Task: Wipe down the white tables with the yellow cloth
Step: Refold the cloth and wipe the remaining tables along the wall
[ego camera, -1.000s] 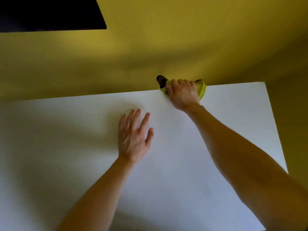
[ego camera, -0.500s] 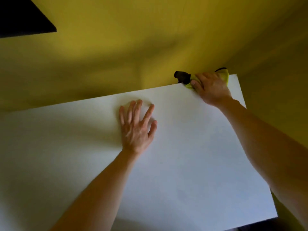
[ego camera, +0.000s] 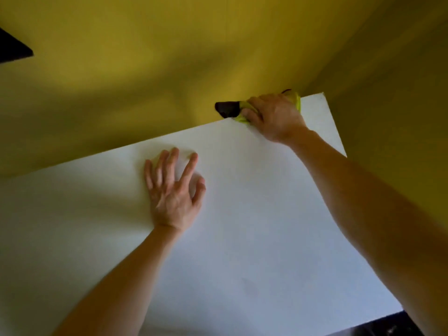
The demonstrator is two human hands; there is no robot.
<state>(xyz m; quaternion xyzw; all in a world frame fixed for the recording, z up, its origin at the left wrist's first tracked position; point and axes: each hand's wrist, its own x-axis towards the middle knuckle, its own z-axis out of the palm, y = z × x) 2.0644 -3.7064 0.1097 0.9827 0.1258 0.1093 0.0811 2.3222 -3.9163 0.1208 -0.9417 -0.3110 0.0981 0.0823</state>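
The yellow cloth point(ego camera: 295, 101) sits bunched beneath the curled fingers point(ego camera: 252, 115) of the right hand point(ego camera: 274, 117), at the white table's point(ego camera: 242, 238) far edge near its right corner.

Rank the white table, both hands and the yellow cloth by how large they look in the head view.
1. white table
2. left hand and right hand: similar, left nearer, so unranked
3. yellow cloth, mostly hidden under the right hand

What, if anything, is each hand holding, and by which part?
The right hand grips the yellow cloth, bunched, around its middle; the left hand holds nothing.
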